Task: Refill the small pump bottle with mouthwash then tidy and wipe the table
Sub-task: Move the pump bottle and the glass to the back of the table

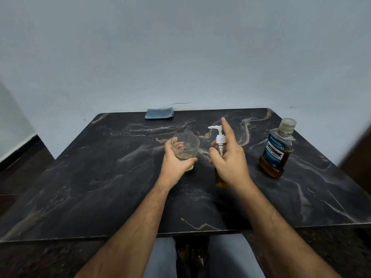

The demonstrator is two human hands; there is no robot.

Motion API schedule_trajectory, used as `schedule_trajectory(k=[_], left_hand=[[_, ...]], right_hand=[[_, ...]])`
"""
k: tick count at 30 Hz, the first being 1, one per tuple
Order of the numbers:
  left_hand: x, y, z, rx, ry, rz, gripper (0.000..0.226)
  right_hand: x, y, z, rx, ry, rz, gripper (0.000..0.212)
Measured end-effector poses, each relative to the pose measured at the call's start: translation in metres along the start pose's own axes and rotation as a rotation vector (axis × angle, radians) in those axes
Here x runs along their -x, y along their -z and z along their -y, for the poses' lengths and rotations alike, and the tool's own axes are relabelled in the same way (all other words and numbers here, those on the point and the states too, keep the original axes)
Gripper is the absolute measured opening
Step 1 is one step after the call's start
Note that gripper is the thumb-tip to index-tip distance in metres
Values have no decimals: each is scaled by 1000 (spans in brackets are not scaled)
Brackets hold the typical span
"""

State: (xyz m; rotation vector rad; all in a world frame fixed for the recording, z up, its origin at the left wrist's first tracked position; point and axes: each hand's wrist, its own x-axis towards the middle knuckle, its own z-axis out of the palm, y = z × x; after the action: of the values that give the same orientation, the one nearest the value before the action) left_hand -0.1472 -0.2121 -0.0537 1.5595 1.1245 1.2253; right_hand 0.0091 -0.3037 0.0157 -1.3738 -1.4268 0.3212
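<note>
On table [100, 187] | left hand [173, 162] grips glass [187, 150] | right hand [230, 157] holds pump bottle [220, 141]

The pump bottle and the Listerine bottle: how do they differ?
The pump bottle is slim with a white pump; the Listerine bottle is wider, with a cap and a blue label. The right hand holds the pump bottle; the Listerine bottle stands untouched. Both hold amber liquid.
</note>
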Motion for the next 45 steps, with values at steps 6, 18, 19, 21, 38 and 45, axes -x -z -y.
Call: schedule_trajectory(k=[6, 18, 19, 21, 38, 45], left_hand=[[-2, -1, 5, -22, 19, 19, 96], [-7, 1, 15, 22, 30, 37, 97], [-7, 1, 15, 28, 30, 40, 97], [-7, 1, 15, 31, 27, 46, 98], [-4, -1, 10, 52, 25, 42, 102], [-7, 0, 14, 62, 29, 44, 105]], right_hand=[[-4, 2, 5, 138, 30, 87, 82], [-11, -14, 2, 344, 73, 115, 70], [-11, -15, 2, 344, 76, 111, 69], [-11, -16, 1, 351, 85, 105, 68], [-16, -25, -1, 402, 116, 111, 65], [-15, -25, -2, 422, 153, 129, 72]])
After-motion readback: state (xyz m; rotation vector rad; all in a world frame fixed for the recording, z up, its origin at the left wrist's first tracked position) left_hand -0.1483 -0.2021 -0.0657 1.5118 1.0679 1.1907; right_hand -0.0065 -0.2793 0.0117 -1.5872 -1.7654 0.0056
